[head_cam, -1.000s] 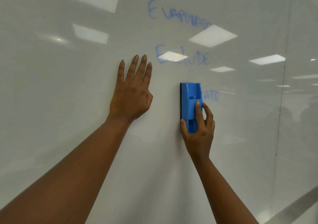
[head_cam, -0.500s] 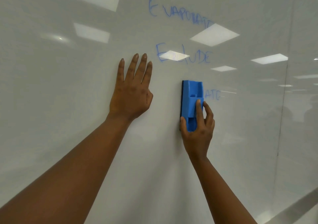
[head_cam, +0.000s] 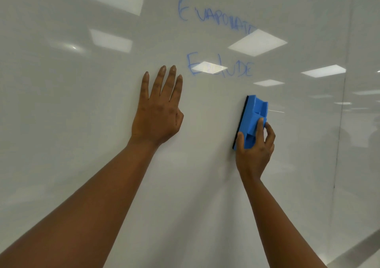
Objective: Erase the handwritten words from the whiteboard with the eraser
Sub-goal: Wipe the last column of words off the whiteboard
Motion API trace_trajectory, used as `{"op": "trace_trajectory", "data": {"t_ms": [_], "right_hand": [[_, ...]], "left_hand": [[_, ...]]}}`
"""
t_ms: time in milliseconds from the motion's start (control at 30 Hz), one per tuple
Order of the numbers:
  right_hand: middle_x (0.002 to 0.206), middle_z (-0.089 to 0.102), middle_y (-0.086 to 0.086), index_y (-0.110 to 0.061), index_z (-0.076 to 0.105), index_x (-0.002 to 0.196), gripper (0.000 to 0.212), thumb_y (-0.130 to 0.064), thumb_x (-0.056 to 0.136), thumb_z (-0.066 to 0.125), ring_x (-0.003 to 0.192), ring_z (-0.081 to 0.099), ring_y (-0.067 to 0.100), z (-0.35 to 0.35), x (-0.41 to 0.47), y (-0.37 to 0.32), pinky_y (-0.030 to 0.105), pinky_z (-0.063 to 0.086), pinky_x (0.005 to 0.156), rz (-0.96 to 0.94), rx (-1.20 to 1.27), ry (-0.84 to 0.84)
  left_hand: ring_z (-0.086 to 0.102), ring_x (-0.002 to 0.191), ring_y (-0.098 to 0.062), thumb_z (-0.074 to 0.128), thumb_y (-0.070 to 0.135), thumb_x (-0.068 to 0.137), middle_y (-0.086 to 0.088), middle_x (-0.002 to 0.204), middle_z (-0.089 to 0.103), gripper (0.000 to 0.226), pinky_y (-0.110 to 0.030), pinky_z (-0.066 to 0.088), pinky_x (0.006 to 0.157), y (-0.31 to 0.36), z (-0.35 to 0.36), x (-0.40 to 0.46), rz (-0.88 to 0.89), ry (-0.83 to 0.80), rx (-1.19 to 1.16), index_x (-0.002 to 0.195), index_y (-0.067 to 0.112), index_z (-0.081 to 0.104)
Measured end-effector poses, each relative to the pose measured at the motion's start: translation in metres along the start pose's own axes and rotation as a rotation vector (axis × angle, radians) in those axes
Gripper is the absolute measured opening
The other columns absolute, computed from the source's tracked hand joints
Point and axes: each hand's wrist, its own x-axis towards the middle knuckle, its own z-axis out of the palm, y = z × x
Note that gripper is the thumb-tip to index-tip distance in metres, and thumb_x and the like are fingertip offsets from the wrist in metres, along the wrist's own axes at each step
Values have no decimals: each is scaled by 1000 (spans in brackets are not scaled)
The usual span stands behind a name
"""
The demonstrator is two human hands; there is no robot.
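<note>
My left hand (head_cam: 157,113) lies flat against the glossy white whiteboard (head_cam: 61,123), fingers straight and pointing up, holding nothing. To its right, my right hand (head_cam: 255,150) grips the lower half of the blue plastic eraser (head_cam: 251,119), thumb on its left edge, fingers curled over its ridged back; the dark felt face presses on the board. Above them sit the blue handwritten words (head_cam: 216,18), a smeared upper line and a lower one (head_cam: 238,69) partly hidden by a ceiling-light reflection (head_cam: 257,42).
</note>
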Motion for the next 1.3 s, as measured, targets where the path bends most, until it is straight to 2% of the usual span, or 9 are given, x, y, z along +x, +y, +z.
{"op": "trace_trajectory", "data": {"t_ms": [167, 300, 433, 533, 767, 833, 967, 1067, 1300], "right_hand": [[141, 36, 8, -20, 30, 143, 68, -21, 84, 65, 109, 33, 9, -5, -8, 9, 24, 36, 83, -93, -23, -53], [141, 36, 9, -21, 29, 143, 69, -21, 84, 65, 112, 39, 19, -12, -8, 24, 25, 37, 83, -92, -38, -61], [141, 35, 7, -22, 29, 143, 66, -21, 86, 63, 116, 39, 26, -9, 5, 25, 26, 35, 85, 3, -22, -15], [141, 35, 6, -22, 30, 143, 65, -22, 86, 62, 117, 39, 26, -4, 9, 18, 25, 35, 84, 32, -10, 3], [141, 36, 8, -21, 29, 143, 68, -20, 85, 65, 115, 39, 22, -10, -4, 27, 26, 38, 83, -77, -31, -47], [140, 37, 8, -21, 31, 142, 67, -19, 85, 65, 115, 40, 24, -12, -4, 34, 27, 37, 84, -39, -28, -29], [140, 36, 5, -21, 33, 142, 62, -20, 87, 61, 115, 42, 29, -11, 9, 39, 27, 35, 83, 165, -28, 39], [142, 34, 5, -21, 32, 142, 61, -24, 88, 59, 116, 41, 30, -8, 21, 30, 27, 34, 83, 208, -37, 35], [143, 33, 5, -24, 26, 144, 67, -25, 87, 61, 113, 39, 22, -6, -1, 12, 25, 37, 78, -37, -58, -60]], "left_hand": [[17, 142, -34, 19, 22, 85, -18, 154, 20, 64, -54, 9, 114, 0, 0, 0, -4, -7, 6, 146, 4, 27], [18, 142, -34, 19, 22, 85, -18, 153, 21, 63, -54, 10, 114, 1, -1, 0, -6, -6, 2, 145, 3, 28], [17, 142, -34, 18, 22, 86, -18, 154, 20, 63, -54, 9, 114, 1, -1, -1, -6, -14, 9, 146, 4, 27], [18, 142, -35, 19, 22, 86, -18, 153, 21, 63, -54, 10, 114, 1, -1, -1, -7, -10, 9, 146, 4, 27], [17, 142, -34, 19, 22, 85, -18, 154, 20, 63, -54, 9, 115, 1, 0, -1, -10, -12, 5, 146, 4, 27], [17, 143, -34, 20, 22, 85, -18, 154, 20, 63, -54, 8, 115, 1, 0, -1, -9, -13, 7, 146, 4, 27], [17, 142, -34, 20, 22, 86, -18, 154, 20, 63, -54, 10, 115, 1, 1, -1, -10, -9, 16, 146, 5, 26], [17, 143, -34, 20, 22, 86, -17, 154, 20, 63, -55, 11, 115, 2, 1, -1, -10, -9, 23, 146, 5, 26], [17, 142, -34, 21, 21, 86, -18, 154, 21, 62, -54, 10, 115, 1, 1, -2, -11, -5, 10, 146, 4, 27]]}}
